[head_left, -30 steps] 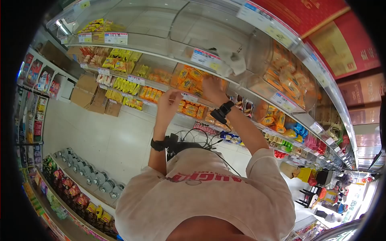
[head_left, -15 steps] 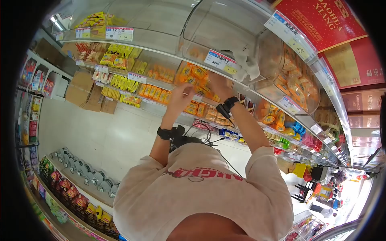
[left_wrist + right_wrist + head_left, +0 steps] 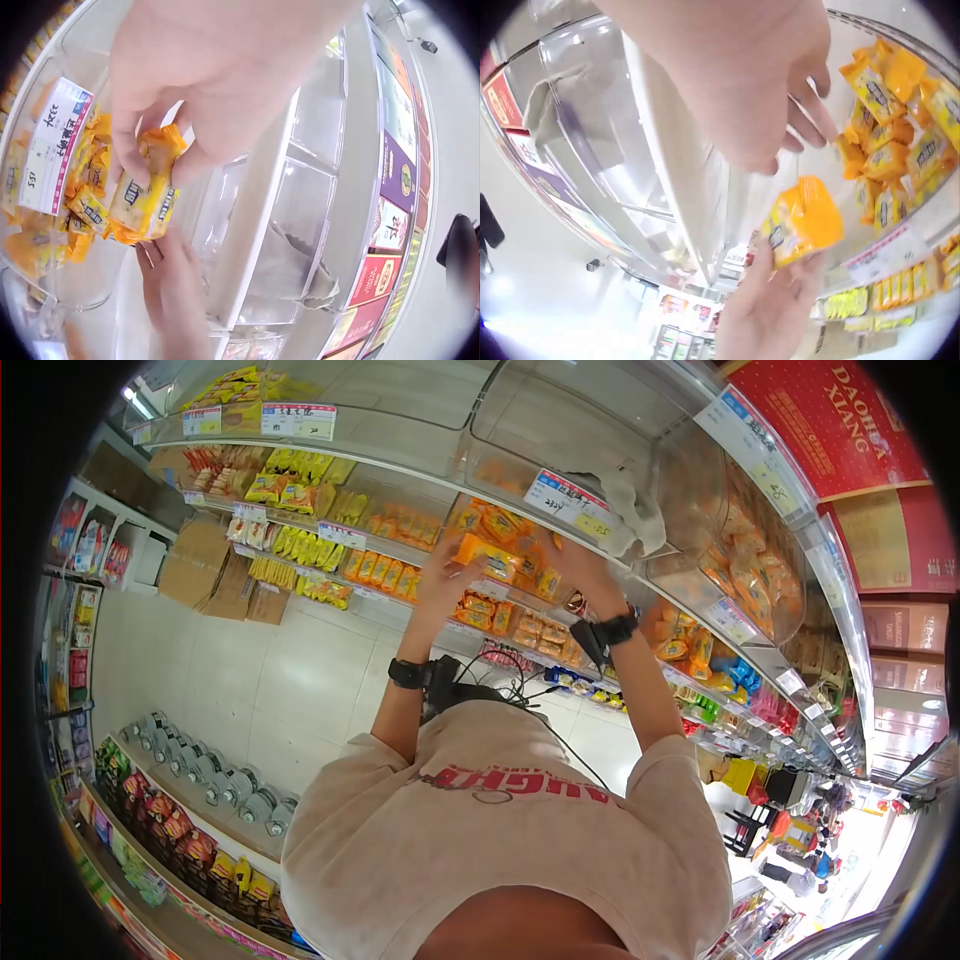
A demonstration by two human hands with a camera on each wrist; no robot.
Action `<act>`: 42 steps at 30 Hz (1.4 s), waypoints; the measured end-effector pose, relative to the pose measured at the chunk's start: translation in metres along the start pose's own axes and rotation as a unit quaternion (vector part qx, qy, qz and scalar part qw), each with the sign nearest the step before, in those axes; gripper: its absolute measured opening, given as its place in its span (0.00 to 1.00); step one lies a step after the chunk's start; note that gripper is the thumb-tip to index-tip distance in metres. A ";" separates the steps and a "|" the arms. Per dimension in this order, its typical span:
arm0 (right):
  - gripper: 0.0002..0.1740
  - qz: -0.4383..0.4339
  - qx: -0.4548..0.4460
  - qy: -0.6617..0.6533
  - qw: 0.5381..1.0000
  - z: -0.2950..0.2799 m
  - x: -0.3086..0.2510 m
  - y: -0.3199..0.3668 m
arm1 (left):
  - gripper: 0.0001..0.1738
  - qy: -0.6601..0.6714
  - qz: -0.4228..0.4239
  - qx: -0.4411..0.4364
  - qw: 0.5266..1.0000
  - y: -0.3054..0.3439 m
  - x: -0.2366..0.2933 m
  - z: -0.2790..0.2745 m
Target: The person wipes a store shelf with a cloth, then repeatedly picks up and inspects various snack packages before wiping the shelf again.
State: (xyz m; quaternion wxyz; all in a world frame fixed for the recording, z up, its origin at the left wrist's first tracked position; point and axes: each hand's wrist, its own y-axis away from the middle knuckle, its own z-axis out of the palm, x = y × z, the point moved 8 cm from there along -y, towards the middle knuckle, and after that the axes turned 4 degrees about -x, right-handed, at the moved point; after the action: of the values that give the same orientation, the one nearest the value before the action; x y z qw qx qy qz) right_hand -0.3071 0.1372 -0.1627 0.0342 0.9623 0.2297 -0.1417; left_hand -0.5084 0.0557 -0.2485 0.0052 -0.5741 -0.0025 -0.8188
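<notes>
My left hand pinches an orange-and-yellow wrapped packet at the front of a clear bin of similar packets. In the left wrist view, the thumb and fingers of this hand grip the upper end of the packet. My right hand is over the bin's right part. The right wrist view shows this hand with loosely bent fingers and nothing in them, above the held packet and beside the heaped packets.
A clear upper bin with a price label overhangs the hands. Yellow packets fill bins to the left, and another bin of orange packets stands right. Cables hang below the hands. Cardboard boxes are on the floor.
The left hand has moved up toward the bin, and a packet now shows in its grip. The right hand has shifted right, out from deeper in the bin. The head view has shifted slightly.
</notes>
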 end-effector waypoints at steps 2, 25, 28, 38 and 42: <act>0.25 0.021 -0.007 0.010 1.000 0.027 0.038 -0.013 | 0.31 -0.008 -0.012 0.039 0.999 0.003 0.013 -0.004; 0.25 0.103 0.028 -0.462 0.880 -0.001 0.023 0.051 | 0.22 0.084 -0.056 -0.004 0.995 0.008 0.012 0.006; 0.25 0.015 0.022 -0.559 0.829 -0.004 -0.004 0.051 | 0.23 0.118 -0.063 -0.007 0.991 0.005 0.008 0.017; 0.23 -0.037 -0.053 -0.498 0.865 0.015 -0.028 0.050 | 0.30 0.231 -0.092 -0.068 0.966 0.011 0.025 0.033; 0.20 -0.010 0.006 -0.496 0.868 0.007 -0.034 0.044 | 0.29 0.205 -0.080 -0.049 0.974 0.013 0.028 0.025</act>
State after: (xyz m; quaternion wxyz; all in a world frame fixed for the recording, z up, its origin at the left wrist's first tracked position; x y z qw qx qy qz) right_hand -0.3181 0.0825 -0.1590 0.1363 0.7628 0.1914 -0.6024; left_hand -0.4947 0.0428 -0.2139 -0.0876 -0.3916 -0.0073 -0.9159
